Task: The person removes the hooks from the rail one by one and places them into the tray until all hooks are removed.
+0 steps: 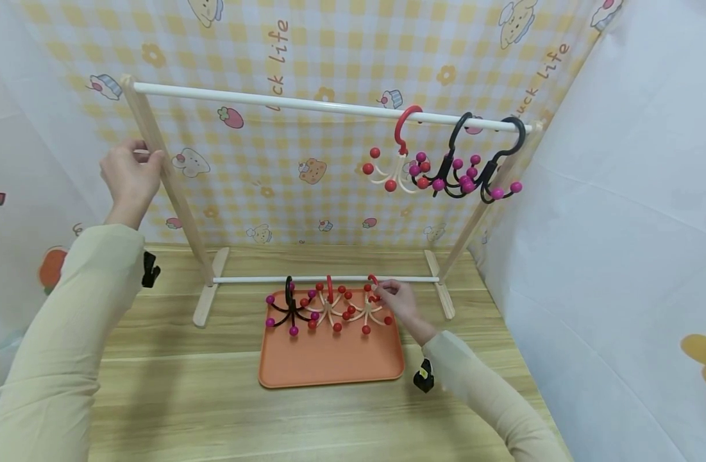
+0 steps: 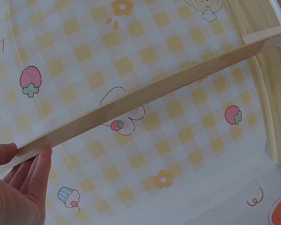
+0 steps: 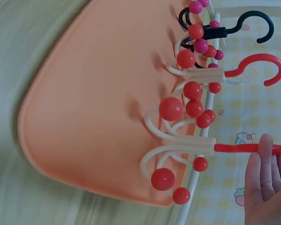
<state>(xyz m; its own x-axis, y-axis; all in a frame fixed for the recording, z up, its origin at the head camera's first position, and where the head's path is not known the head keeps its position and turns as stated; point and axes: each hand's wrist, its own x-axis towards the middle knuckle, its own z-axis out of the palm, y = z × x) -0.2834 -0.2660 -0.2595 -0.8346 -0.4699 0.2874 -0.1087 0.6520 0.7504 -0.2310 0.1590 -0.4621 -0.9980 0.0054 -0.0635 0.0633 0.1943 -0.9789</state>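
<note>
My left hand (image 1: 134, 168) grips the left wooden post (image 1: 174, 192) of a clothes rack, about a third of the way down; in the left wrist view its fingers (image 2: 35, 171) lie along that post (image 2: 145, 96). My right hand (image 1: 390, 292) pinches the red hook (image 3: 243, 148) of a cream hanger with red balls (image 1: 367, 312), the rightmost on the orange tray (image 1: 329, 362). Beside it lie a second cream hanger with red balls (image 1: 329, 308) and a black one with magenta balls (image 1: 289, 309). In the right wrist view the fingertips (image 3: 266, 143) cover the hook's stem.
On the white top rod (image 1: 272, 101), near its right end, hang a red-hooked cream hanger (image 1: 395, 163) and two black ones (image 1: 453, 170) (image 1: 497, 173). A lower white rod (image 1: 243, 280) runs just behind the tray. Checked cloth backs the wooden table (image 1: 185, 398); white sheets close both sides.
</note>
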